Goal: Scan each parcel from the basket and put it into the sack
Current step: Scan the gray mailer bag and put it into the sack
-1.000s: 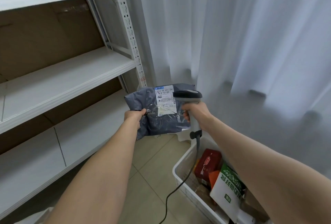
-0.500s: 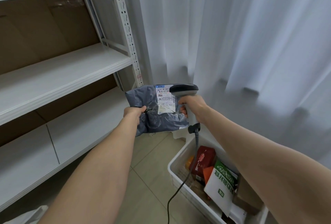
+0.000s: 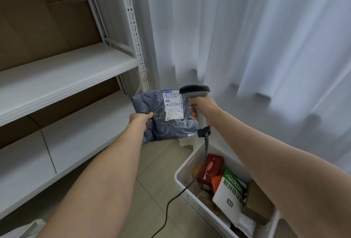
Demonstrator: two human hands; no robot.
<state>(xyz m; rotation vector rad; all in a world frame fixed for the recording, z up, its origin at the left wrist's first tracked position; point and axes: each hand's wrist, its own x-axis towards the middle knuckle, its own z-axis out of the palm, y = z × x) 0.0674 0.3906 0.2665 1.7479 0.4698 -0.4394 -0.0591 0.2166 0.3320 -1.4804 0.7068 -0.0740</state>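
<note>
My left hand (image 3: 139,120) pinches the left edge of a grey plastic mailer parcel (image 3: 163,121), held up with its white shipping label (image 3: 173,104) facing me. My right hand (image 3: 206,110) grips the handle of a grey barcode scanner (image 3: 195,93), whose head sits just right of the label. The scanner's black cable (image 3: 191,182) hangs down past the white basket (image 3: 182,178) at the lower right, which holds several parcels, among them a red box (image 3: 210,167) and a white and green packet (image 3: 230,194). A bit of the white sack (image 3: 22,230) shows at the bottom left corner.
A white metal shelf rack (image 3: 62,74) with brown cardboard behind it fills the left side. White curtains (image 3: 247,38) hang behind and to the right. Beige floor tiles (image 3: 152,180) lie between the rack and the basket.
The view has tilted down and left a little, showing more of the basket. Parcel and scanner stay held together in the same pose.
</note>
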